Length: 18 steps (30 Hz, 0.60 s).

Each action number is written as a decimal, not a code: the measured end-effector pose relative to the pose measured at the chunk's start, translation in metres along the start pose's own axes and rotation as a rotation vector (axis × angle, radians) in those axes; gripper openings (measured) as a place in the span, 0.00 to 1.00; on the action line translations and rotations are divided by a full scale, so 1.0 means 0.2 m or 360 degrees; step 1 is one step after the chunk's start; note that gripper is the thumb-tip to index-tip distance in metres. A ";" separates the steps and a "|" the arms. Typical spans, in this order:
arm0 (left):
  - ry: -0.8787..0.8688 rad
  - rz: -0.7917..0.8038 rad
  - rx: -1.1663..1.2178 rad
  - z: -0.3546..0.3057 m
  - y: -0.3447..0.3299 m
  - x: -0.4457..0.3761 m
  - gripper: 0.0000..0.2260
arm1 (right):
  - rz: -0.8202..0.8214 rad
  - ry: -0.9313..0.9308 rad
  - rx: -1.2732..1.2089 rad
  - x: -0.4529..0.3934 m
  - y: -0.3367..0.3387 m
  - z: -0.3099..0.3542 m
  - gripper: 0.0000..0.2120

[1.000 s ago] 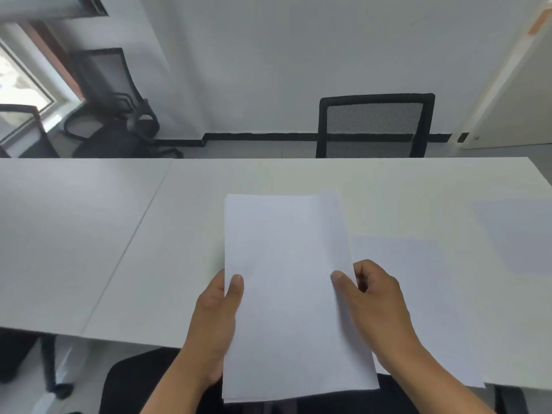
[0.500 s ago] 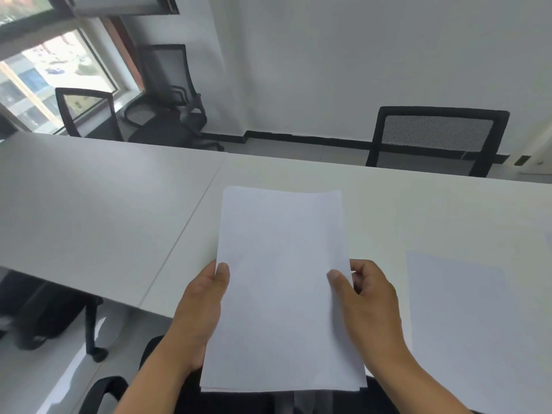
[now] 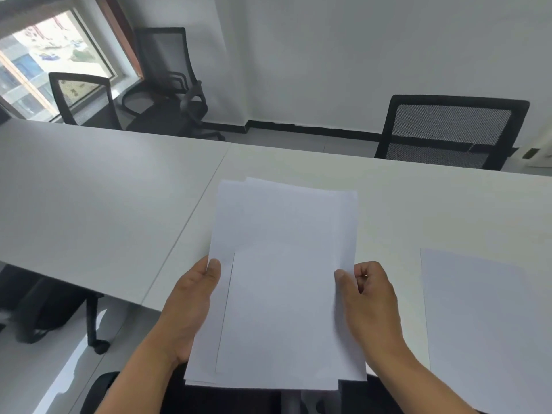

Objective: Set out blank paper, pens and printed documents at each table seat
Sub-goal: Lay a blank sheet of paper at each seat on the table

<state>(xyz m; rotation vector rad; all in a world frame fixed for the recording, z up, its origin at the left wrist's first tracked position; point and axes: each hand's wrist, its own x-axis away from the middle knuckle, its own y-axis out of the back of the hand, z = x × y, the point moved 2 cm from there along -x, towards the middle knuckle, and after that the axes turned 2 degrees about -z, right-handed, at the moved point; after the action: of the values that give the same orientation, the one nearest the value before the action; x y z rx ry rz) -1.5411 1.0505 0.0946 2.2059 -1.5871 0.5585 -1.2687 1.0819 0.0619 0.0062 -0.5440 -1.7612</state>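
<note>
A stack of blank white paper (image 3: 280, 264) is held above the near edge of the white table (image 3: 418, 204). My left hand (image 3: 191, 303) grips its left edge, thumb on top. My right hand (image 3: 370, 297) pinches the right edge of the top sheet, which sits shifted to the right of the sheets below. One blank sheet (image 3: 484, 324) lies flat on the table at the right.
A second white table (image 3: 89, 189) adjoins on the left. A black mesh chair (image 3: 451, 132) stands across the table. Two more black chairs (image 3: 167, 85) stand by the window at the back left. A black seat (image 3: 125, 392) is below my arms.
My view has swung left, so the sheet lying on the table now sits further right. The top sheet has slid rightwards off the stack under my right hand.
</note>
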 end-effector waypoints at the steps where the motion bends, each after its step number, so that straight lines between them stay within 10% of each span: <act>1: -0.0027 -0.0011 -0.0011 0.00 0.00 0.00 0.13 | 0.0005 -0.0002 -0.0003 -0.01 -0.01 -0.01 0.10; 18: -0.0053 -0.0136 0.0093 0.04 0.26 -0.07 0.21 | -0.0184 0.0039 0.0649 -0.20 -0.18 -0.30 0.09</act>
<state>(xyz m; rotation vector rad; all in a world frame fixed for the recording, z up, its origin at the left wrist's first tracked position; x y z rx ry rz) -1.5937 1.0417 0.0832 2.3250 -1.5027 0.5527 -1.2733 1.1033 -0.0150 0.3499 -0.8913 -1.7310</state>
